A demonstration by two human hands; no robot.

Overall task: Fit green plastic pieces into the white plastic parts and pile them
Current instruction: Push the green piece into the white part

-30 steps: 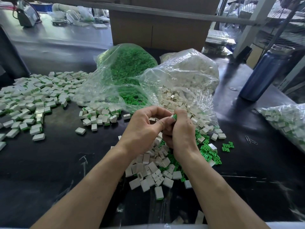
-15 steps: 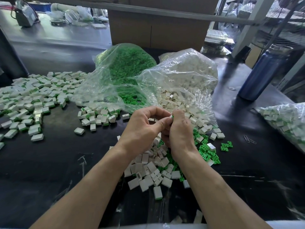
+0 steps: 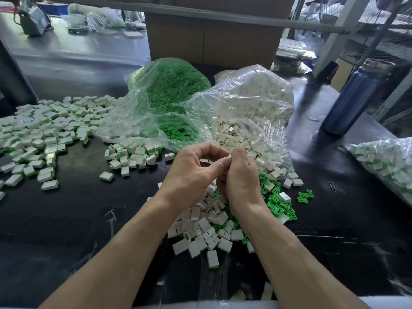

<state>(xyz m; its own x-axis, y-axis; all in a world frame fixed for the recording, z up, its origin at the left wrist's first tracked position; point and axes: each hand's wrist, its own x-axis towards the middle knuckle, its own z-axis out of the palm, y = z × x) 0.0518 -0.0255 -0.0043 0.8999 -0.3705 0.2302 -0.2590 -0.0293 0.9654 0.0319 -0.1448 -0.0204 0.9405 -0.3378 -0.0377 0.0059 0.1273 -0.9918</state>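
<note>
Pressing squarely helps: both hands, left hand [image 3: 191,172] and right hand [image 3: 239,175], pinch one white part [image 3: 229,156]; finished pile [image 3: 44,134] at nine o'clock.

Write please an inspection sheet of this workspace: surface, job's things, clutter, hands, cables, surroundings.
Surface: dark table, scuffed.
Job's things: open bag of green pieces beside open bag of white parts; loose white parts and green pieces under the hands; fitted pile at left; smaller pile mid-table; filled bag at right.
Clutter: blue bottle, paper clips.
Hands: left hand and right hand together pinch one white part.
Cables: one on the grey device, far left.
Surroundings: cardboard box, metal frame.
</note>
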